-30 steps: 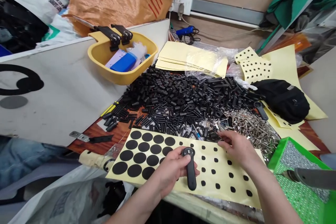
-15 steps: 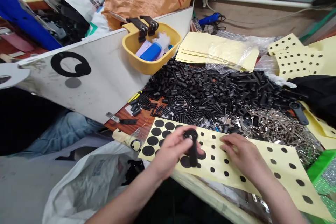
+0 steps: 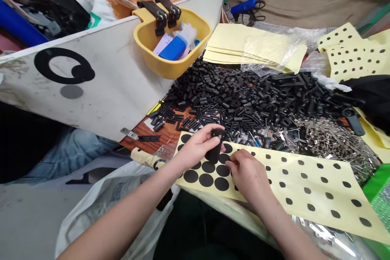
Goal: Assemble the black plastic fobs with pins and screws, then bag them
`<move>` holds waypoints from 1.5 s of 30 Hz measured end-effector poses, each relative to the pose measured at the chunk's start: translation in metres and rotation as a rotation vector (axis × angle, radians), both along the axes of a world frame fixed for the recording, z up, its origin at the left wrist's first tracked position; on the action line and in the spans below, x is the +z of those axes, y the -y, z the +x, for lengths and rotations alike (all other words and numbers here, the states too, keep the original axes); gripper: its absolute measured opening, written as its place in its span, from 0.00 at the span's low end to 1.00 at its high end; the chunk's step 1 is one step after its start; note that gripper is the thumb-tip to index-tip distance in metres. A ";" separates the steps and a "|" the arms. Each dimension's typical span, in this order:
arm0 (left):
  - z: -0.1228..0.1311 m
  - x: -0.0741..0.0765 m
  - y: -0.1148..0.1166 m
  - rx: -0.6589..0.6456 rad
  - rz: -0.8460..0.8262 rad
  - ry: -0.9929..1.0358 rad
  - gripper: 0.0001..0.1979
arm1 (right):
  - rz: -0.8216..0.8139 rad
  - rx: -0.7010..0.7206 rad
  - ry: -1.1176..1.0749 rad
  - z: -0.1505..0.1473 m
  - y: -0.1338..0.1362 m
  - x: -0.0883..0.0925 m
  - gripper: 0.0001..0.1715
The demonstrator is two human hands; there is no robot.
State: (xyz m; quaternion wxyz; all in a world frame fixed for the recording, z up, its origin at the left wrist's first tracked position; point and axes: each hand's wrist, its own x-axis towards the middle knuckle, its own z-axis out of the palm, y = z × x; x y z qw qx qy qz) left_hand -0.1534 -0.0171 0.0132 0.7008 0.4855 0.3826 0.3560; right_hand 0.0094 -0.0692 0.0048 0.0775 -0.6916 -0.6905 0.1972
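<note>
My left hand (image 3: pixel 198 146) is closed around a black plastic handle-like part (image 3: pixel 215 152), with its round end up between thumb and fingers. It hovers above a pale yellow sheet of black round stickers (image 3: pixel 295 176). Beside it, my right hand (image 3: pixel 250 174) rests on the sheet, thumb and fingertips pinched together at the edge of the large black dots (image 3: pixel 222 183). Whether anything is between those fingertips cannot be made out. Large dots fill the sheet's left end, and smaller dots run along the rest.
Behind the sheet spreads a heap of black plastic parts (image 3: pixel 243 93), with a pile of metal pieces (image 3: pixel 326 138) to the right. A yellow bin (image 3: pixel 170 69) hangs on a white panel (image 3: pixel 122 89). A green basket (image 3: pixel 376 187) stands at right, a white sack (image 3: pixel 100 215) below left.
My right hand has shifted left across the sheet, from the small dots to the large ones. My left hand has risen slightly with the black part. The camera view has tilted down a little.
</note>
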 end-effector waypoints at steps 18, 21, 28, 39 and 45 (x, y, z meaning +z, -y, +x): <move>0.003 0.000 -0.002 -0.052 -0.034 -0.045 0.18 | -0.031 -0.237 -0.322 0.009 -0.002 -0.013 0.08; -0.003 0.014 0.017 -0.178 0.208 -0.312 0.16 | -0.039 -0.234 -0.366 0.012 -0.003 -0.016 0.08; 0.002 0.011 0.028 -0.200 0.442 -0.571 0.16 | -0.050 -0.233 -0.423 0.013 -0.004 -0.018 0.06; 0.006 -0.012 0.024 -0.012 0.108 -0.292 0.15 | -0.069 -0.188 -0.502 0.009 0.005 -0.015 0.05; 0.003 -0.005 0.020 0.102 0.000 -0.067 0.16 | -0.068 -0.187 -0.440 0.008 0.006 -0.011 0.07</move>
